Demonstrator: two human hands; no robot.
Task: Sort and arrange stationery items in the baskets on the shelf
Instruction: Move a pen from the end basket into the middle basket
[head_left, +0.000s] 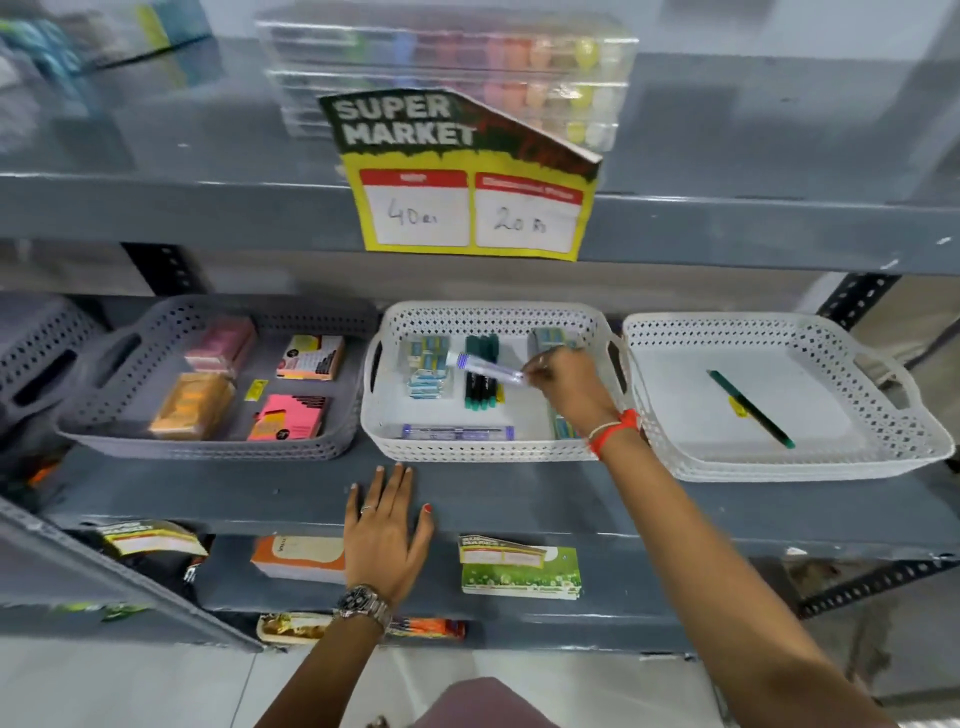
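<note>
A grey painted metal shelving rack (156, 208) with black perforated angle-iron uprights (857, 301) stands on a pale tiled floor (130, 686) before a light wall (779, 26), evenly lit, with a yellow-bordered price sign (467, 208).

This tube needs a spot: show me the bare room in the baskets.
Right white basket: bare floor either side of the green pen. Middle basket: a strip between markers and front clear tube. Grey basket: crowded with sticky-note packs.

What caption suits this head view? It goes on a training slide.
Right hand lifts a clear pen over the middle white basket; left hand rests flat on the shelf.
</note>
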